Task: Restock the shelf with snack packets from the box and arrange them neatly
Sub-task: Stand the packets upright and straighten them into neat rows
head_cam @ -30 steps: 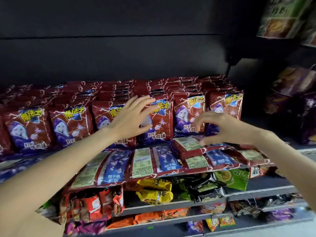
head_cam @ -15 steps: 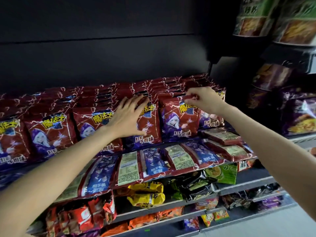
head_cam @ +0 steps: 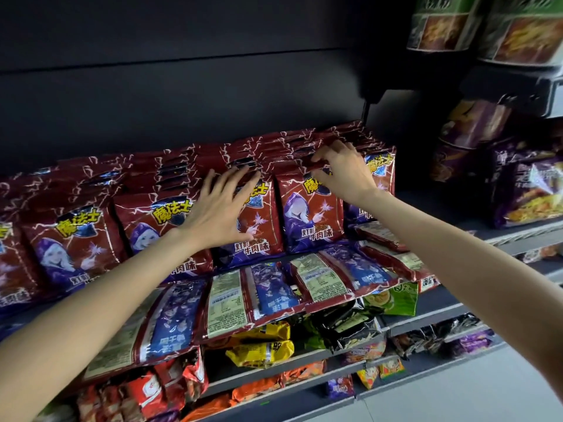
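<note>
Snack packets (head_cam: 307, 208) filling shelf (head_cam: 426, 318), hands (head_cam: 219, 208) on front row

both bare arms reach up and forward; the left hand (head_cam: 217, 208) lies flat, fingers spread and straight, palm pressing down; the right hand (head_cam: 344, 172) sits higher and further right, wrist bent, fingers curled, thumb and fingertips pinching
</note>
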Motion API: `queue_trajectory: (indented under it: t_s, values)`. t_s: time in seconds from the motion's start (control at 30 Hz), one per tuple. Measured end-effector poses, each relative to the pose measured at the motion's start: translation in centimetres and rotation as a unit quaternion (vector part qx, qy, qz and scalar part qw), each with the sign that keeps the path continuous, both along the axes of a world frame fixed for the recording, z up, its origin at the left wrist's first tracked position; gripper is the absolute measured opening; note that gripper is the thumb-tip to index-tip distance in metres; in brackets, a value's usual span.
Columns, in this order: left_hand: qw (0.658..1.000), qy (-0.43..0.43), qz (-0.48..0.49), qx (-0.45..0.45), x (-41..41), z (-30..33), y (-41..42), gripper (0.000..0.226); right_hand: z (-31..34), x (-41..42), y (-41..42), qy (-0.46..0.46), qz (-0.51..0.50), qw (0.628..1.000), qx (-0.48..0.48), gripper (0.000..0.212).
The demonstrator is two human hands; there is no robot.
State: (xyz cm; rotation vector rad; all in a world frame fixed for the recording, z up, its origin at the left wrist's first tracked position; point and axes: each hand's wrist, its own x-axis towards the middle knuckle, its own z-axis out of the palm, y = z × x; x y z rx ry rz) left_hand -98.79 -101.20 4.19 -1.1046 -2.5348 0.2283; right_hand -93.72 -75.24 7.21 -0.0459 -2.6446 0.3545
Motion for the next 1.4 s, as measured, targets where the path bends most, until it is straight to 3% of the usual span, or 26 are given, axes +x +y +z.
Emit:
queue_trajectory:
  t_s: [0.07, 0.17, 0.27, 0.37, 0.63, 0.7, 0.8, 0.97, 1.27, 1.4]
  values:
    - [1.000, 0.008, -0.002, 0.013, 0.4, -0.2, 0.2, 0.119, 0.4, 1.4, 0.8, 0.019, 0.025, 0.999, -0.030, 0.027]
    - [0.994, 0.013, -0.030, 0.104, 1.5, 0.2, 1.5, 0.092, 1.0, 5.0, 3.4, 0.035, 0.107, 0.992, -0.051, 0.024]
    - [0.988, 0.039, -0.084, 0.124, 2.4, 0.5, 3.8, 0.079, 0.9, 8.7, 7.7, -0.040, 0.187, 0.981, -0.012, 0.017]
    - [0.994, 0.043, -0.086, 0.058, 3.0, 0.2, 6.5, 0.092, 0.6, 11.7, 10.9, -0.139, 0.236, 0.962, 0.002, 0.026]
    - [0.999, 0.008, 0.014, -0.051, 3.0, -1.3, 10.7, 0.126, 0.3, 13.6, 14.2, -0.258, 0.268, 0.927, -0.037, 0.020]
    - [0.998, 0.009, 0.023, -0.055, 2.6, -1.5, 11.1, 0.130, 0.2, 13.3, 14.4, -0.239, 0.281, 0.929, -0.028, 0.009]
    - [0.997, -0.001, 0.041, -0.065, 2.5, -1.3, 11.7, 0.133, 0.6, 12.3, 14.2, -0.163, 0.278, 0.945, -0.051, 0.012]
    - [0.998, 0.006, 0.034, -0.059, 2.4, -1.1, 11.8, 0.135, 1.6, 7.4, 13.3, -0.017, 0.197, 0.980, 0.000, 0.006]
    - [0.996, 0.057, 0.053, -0.043, 2.3, -1.8, 11.1, 0.140, 0.0, -0.3, 11.5, -0.022, 0.114, 0.991, -0.063, 0.008]
    - [0.996, 0.067, 0.056, -0.029, 2.1, -2.0, 10.6, 0.139, -0.9, -0.5, 11.1, 0.065, 0.142, 0.987, -0.020, 0.010]
